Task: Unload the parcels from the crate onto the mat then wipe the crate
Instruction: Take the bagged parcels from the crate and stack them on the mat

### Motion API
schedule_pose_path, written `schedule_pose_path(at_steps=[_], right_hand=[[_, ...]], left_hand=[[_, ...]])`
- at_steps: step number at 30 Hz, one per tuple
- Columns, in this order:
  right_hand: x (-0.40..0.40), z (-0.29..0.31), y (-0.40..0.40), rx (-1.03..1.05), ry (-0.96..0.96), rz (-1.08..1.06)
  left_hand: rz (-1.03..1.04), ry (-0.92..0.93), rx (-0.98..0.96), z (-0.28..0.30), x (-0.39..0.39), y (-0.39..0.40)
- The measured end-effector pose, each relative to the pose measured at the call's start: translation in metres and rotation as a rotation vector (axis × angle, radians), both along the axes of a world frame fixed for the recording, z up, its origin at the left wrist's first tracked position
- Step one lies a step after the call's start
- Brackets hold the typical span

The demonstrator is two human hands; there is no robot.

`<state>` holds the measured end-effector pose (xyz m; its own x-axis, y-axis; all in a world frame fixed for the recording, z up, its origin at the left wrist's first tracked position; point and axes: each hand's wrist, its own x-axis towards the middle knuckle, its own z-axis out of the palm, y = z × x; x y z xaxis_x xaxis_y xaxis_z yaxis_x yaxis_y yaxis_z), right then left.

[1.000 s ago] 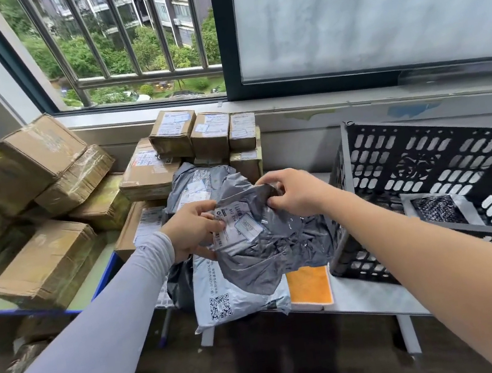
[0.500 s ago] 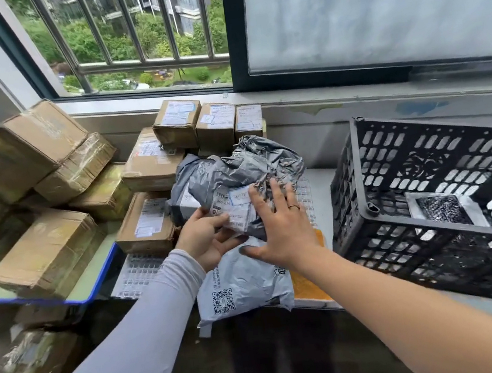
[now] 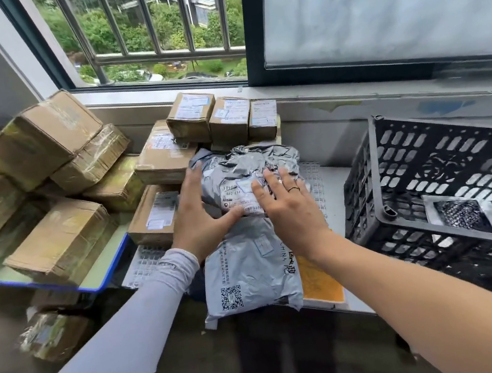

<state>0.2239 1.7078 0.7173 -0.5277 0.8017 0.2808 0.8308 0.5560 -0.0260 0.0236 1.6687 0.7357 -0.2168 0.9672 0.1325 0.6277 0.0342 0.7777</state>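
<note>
Parcels: a crumpled grey poly bag (image 3: pixel 246 176) is set on the stack at the middle of the table (image 3: pixel 330 180), on top of a flatter grey mailer (image 3: pixel 250 268) whose near edge hangs off the table's near side. Left hand (image 3: pixel 198 216) is laid flat and open against the bag's left flank, thumb under its near edge; right hand (image 3: pixel 288 202) is spread flat on top, fingers extended, nothing gripped by either. One small silver pouch (image 3: pixel 466 217) is seen left in the black crate (image 3: pixel 430 190) at right, so unloading is judged not finished and wiping not yet begun.

Risks, as judged: the puffy bag could slide off the slick mailer once pressure is released; the overhanging mailer could be dragged to the floor if the pile shifts toward the near edge. The orange envelope (image 3: pixel 320 284) beneath could be pulled along too.

Surface: a white table with a clear gridded mat (image 3: pixel 311 183) partly covered. Brown cardboard boxes (image 3: pixel 196 120) are stacked at the far side and on a blue-edged cart (image 3: pixel 113 270) at left. A barred window (image 3: pixel 150 25) is behind, greenery outside; dark floor below.
</note>
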Motion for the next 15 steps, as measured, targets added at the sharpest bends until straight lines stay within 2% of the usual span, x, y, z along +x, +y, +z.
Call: schedule_pose_path(at_steps=[3,5,7,15], right_hand=[[0.004,0.002,0.005,0.057,0.001,0.054],[0.006,0.002,0.007,0.093,0.005,0.097],[0.006,0.002,0.009,0.134,0.017,0.140],[0.014,-0.013,0.016,0.146,0.049,0.186]], left_hand=[[-0.207,0.556,0.081,0.008,-0.003,0.000],[-0.254,0.812,0.041,0.008,0.001,0.001],[-0.255,0.912,-0.018,0.006,0.008,0.004],[-0.144,0.986,-0.153,-0.001,0.043,-0.004]])
